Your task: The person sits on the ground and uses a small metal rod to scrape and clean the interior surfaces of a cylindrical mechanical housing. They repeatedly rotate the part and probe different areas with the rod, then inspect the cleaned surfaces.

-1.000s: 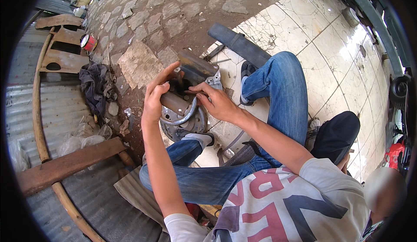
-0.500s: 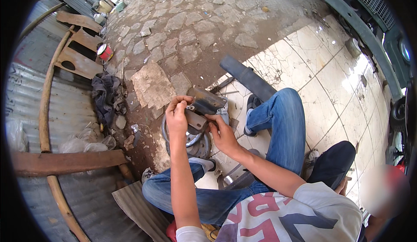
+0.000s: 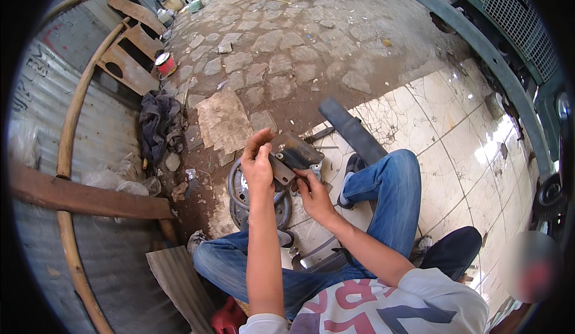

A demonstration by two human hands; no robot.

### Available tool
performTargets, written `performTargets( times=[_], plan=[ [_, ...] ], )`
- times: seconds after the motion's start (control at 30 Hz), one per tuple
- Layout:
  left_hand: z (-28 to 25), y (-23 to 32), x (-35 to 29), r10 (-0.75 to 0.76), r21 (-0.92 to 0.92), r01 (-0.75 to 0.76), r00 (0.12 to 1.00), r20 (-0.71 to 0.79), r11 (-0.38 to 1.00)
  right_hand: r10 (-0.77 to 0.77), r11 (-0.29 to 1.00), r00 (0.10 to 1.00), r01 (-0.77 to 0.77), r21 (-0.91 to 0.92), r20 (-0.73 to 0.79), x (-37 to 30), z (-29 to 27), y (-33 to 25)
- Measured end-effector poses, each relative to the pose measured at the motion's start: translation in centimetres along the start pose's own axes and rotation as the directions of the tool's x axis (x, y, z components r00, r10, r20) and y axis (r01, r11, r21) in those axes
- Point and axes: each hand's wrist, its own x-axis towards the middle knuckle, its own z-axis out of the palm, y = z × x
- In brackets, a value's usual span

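Between my hands is a small grey-brown metal plate [image 3: 281,171] with holes in it, tilted over the things on the ground. My left hand [image 3: 257,165] grips its left end, some fingers stretched upward. At the plate's lower right end, my right hand [image 3: 315,199] pinches the edge with thumb and fingers. Just beyond lies a larger dark, bent metal piece [image 3: 301,150] with a rusty edge; what supports it is partly hidden. Round metal rings [image 3: 233,185] lie below my left hand, partly covered by my wrist.
A long dark flat strip [image 3: 353,129] lies on cracked white tiles [image 3: 440,148]. Cardboard [image 3: 223,118] and dark cloth [image 3: 160,124] lie to the left, near a corrugated metal wall [image 3: 96,124] and wooden beam [image 3: 90,193]. A green vehicle bumper [image 3: 479,52] stands right. Another person's dark-clothed knee [image 3: 455,244] is close by.
The view has shifted, so the scene sits further right and a tyre shows at the top. My left fingers have straightened upward, and the plate is turned more steeply.
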Motion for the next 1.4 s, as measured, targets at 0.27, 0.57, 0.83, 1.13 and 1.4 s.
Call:
performTargets(
  times=[0.27,0.57,0.83,1.13,1.4],
  plan=[
    [-1.9,-1.3,0.1,-0.003,-0.172,0.0,1.0,-0.021,0.985,-0.163,0.972,0.959,0.196,0.127,-0.234,-1.3,-0.2,-0.9],
    [-1.6,-1.5,-1.2,0.069,-0.272,-0.066,0.998,-0.002,0.96,-0.327,0.945,0.881,0.318,-0.084,-0.341,6.8,-4.1,-5.0],
    [-1.8,-2.2,-0.9,0.078,-0.342,-0.055,0.996,0.053,0.938,0.034,0.98,0.985,0.001,0.201,-0.168,9.5,-4.9,-5.2],
    [-5.0,-3.8,-0.1,0.106,-0.514,-0.072,0.994,0.037,0.855,-0.251,0.966,0.959,0.257,0.029,-0.131,8.2,-2.2,-8.7],
    [-4.4,-1.4,-0.6,-0.042,-0.244,0.118,0.955,0.293,0.963,-0.361,0.925,0.901,0.314,-0.212,-0.242,7.6,-3.0,-7.3]
  ],
)
